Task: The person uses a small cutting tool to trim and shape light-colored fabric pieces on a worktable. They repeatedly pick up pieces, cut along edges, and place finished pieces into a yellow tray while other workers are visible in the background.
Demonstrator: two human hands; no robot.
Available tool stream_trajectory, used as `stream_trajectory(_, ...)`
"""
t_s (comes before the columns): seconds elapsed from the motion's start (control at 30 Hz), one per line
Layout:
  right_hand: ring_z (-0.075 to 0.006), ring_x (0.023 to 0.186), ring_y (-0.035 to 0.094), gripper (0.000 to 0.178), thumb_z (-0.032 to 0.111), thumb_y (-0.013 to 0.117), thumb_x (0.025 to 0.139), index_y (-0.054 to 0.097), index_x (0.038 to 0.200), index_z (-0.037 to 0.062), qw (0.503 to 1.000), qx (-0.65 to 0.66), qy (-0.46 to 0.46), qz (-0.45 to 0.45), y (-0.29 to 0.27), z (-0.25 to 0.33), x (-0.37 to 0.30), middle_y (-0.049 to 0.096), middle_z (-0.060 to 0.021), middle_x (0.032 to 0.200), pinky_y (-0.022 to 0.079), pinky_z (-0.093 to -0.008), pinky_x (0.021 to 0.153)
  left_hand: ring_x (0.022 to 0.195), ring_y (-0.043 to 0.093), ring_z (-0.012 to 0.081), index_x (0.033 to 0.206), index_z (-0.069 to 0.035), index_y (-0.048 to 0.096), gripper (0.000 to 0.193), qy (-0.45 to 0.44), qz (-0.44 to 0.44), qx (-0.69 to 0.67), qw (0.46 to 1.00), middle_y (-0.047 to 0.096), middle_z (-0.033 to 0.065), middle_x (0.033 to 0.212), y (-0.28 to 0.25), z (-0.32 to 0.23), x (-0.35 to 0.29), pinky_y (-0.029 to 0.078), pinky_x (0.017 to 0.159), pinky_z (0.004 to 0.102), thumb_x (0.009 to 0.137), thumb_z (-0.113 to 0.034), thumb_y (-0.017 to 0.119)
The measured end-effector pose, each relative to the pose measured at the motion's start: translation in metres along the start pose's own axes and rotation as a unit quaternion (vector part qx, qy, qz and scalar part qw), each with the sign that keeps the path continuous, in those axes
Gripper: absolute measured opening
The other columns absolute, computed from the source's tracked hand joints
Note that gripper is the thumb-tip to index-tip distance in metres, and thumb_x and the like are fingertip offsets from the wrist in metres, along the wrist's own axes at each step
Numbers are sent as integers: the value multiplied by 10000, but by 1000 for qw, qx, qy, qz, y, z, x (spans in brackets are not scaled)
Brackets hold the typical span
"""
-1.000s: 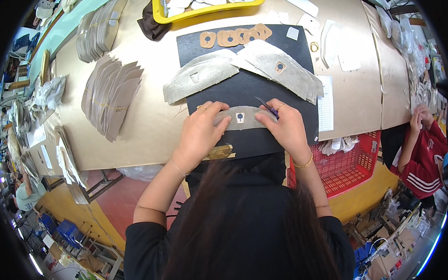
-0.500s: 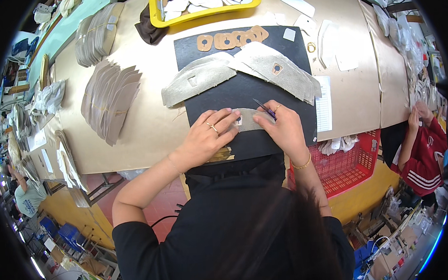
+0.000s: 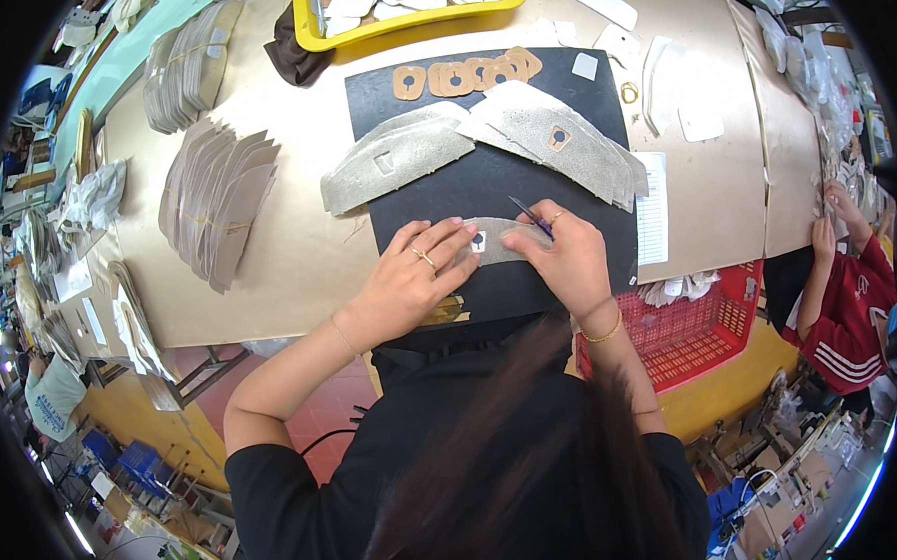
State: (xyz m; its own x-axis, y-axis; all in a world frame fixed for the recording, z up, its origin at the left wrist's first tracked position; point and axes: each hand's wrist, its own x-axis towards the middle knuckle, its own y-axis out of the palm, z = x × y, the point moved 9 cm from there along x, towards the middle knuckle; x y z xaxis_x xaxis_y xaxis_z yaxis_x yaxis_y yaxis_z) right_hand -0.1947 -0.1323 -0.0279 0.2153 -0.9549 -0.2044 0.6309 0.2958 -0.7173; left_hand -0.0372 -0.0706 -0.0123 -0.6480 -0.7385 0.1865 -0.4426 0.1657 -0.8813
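My left hand (image 3: 401, 282) lies with its fingers stretched out over the left part of a grey curved material piece (image 3: 497, 238), pressing it to the black mat (image 3: 514, 292). Beside the fingertips a small white patch (image 3: 479, 242) with a dark keyhole-shaped opening shows on that piece. My right hand (image 3: 574, 264) is closed round small pointed thread snips (image 3: 529, 212), blades pointing up and left; its thumb touches the piece's right part. Beyond the hands rest two stacks of grey curved pieces, a left stack (image 3: 393, 162) and a right stack (image 3: 558, 140) with a tan-framed hole on top.
Tan rings (image 3: 455, 78) line the mat's far edge. Behind them stands a yellow tray (image 3: 413, 28) of cut pieces. Bundled pieces (image 3: 215, 200) lie at left, a printed sheet (image 3: 651, 206) at right. A red basket (image 3: 691, 334) sits below the table edge; another person (image 3: 850, 302) is at far right.
My right thumb has shifted slightly left on the curved piece, and more of the white patch shows by my left fingers. The view has moved a little.
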Motion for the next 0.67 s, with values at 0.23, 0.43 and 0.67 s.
stream_trajectory(0.23, -302, 767, 702, 321, 332, 805, 785, 654, 933, 90, 1000, -21, 8, -15, 1, 5, -1, 720, -57, 914, 540, -385, 638, 1310, 501, 297, 1227, -101, 635, 372, -14, 26, 34, 999, 558, 121, 1378, -2, -4, 3, 404, 1055, 491, 859, -113, 591)
stream_trajectory(0.43, -306, 756, 702, 327, 328, 811, 779, 647, 915, 80, 999, -42, 7, -12, 3, 6, 1, 717, -68, 892, 540, -385, 630, 1339, 491, 320, 1248, -52, 607, 386, -50, 46, 82, 994, 560, 164, 1370, 8, -20, 7, 362, 1138, 485, 873, -137, 573)
stream_trajectory(0.67, -312, 769, 704, 243, 278, 758, 854, 643, 917, 74, 999, -31, -38, 12, 3, 10, 3, 714, -98, 883, 546, -397, 647, 1343, 495, 315, 1236, -86, 636, 412, -55, 35, -22, 998, 565, 164, 1369, 0, -2, 9, 353, 1161, 473, 827, -136, 655)
